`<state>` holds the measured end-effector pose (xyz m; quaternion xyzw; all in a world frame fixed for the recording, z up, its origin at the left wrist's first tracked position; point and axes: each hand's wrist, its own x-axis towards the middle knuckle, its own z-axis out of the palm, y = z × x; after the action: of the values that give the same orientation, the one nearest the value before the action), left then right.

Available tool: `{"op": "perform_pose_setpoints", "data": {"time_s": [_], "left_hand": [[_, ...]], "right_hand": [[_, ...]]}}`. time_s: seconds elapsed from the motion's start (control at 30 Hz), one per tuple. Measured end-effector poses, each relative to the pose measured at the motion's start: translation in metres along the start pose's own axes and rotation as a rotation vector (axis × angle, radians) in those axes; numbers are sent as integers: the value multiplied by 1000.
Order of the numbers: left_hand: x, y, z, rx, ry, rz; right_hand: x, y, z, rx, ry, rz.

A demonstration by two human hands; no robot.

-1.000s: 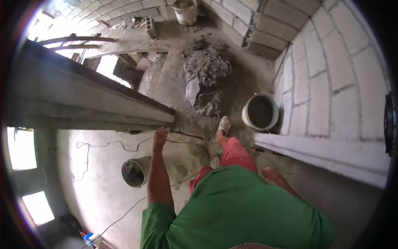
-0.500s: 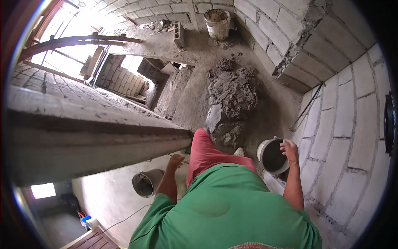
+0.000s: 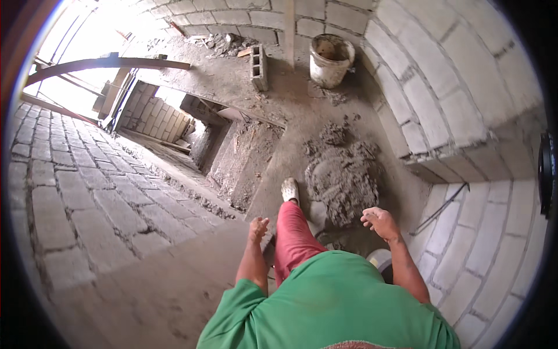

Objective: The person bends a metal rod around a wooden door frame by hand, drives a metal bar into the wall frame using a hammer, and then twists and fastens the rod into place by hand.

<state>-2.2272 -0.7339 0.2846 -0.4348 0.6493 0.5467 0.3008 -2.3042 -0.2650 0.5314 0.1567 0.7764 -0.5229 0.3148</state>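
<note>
My left hand [image 3: 257, 228] is closed in a loose fist beside my left thigh. Whether something is inside it I cannot make out; a dark shape lies behind it by the leg. In front of my body on the right, my right hand [image 3: 381, 223] hangs in the air, its fingers loosely bent and apart, with nothing seen in it. Below that hand a pale bucket [image 3: 378, 256] is partly covered by my arm and green shirt. A heap of wet grey mortar [image 3: 343, 180] lies on the floor ahead of me.
A mortar-stained bucket [image 3: 331, 61] and a hollow block [image 3: 259, 68] stand farther off. Left of the heap is a floor opening [image 3: 226, 154]. Block walls [image 3: 482, 232] rise on the right, and a thin rod [image 3: 439, 209] leans there. A low block wall [image 3: 99, 192] runs along my left.
I have stepped forward, with my left shoe now beside the mortar. My right hand has moved from the near bucket's rim to ahead of it. The bucket behind on the left has left view.
</note>
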Motion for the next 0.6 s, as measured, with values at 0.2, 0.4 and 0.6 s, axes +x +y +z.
{"op": "perform_pose_setpoints", "data": {"time_s": [0.2, 0.4, 0.6], "left_hand": [[19, 108, -96, -167, 73, 5], [46, 126, -175, -227, 200, -142], [76, 132, -209, -337, 236, -205]], "right_hand": [[148, -164, 19, -226, -74, -167], [219, -172, -7, -275, 54, -106], [240, -136, -84, 117, 427, 174]]}}
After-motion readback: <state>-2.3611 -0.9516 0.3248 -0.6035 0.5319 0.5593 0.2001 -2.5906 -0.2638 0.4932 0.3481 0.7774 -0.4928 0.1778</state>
